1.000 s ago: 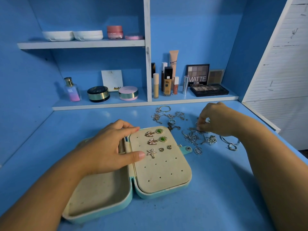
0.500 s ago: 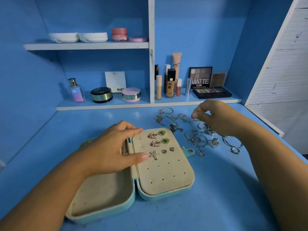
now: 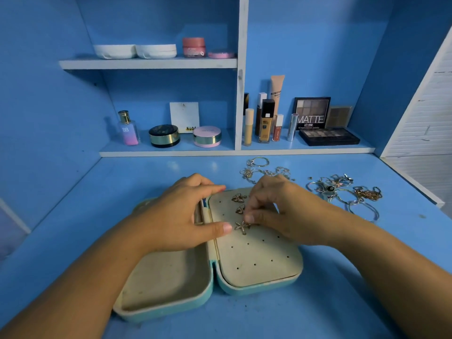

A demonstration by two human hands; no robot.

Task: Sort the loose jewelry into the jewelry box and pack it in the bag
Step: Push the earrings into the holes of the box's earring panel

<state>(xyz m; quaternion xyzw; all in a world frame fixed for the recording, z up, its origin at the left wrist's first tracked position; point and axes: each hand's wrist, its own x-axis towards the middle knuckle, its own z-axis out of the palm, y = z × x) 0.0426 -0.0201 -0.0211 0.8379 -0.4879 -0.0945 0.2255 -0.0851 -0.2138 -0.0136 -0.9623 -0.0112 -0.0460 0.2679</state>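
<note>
The blue desk (image 3: 73,216) is filling the lower field, and a blue shelf unit (image 3: 241,69) is standing along its back edge, carrying cosmetics, among them an eyeshadow palette (image 3: 329,137) lying flat on the lowest shelf at the right.

The jewelry box (image 3: 256,288), teal outside and cream inside, is lying open at the centre of the desk. Its left tray (image 3: 166,277) is sitting beside a perforated panel (image 3: 256,260) that is forming the right half.

The left hand (image 3: 176,216) is lying across the hinge with fingers extended and spread wide. Its fingertips are reaching the far rim and its thumb (image 3: 220,228) is pressing on the panel.

The right hand (image 3: 288,211) is hovering over the panel's far end with fingertips drawn narrowly together. Whether they are holding a piece cannot be told, since the fingers are hiding it.

The loose jewelry (image 3: 342,192) is lying tangled on the desk to the right of the box, with a second cluster (image 3: 259,167) lying behind it.

A starfish earring (image 3: 242,227) is sitting on the panel between the two thumbs, just beside both. Two butterfly earrings (image 3: 237,198) are sitting beyond it.
</note>
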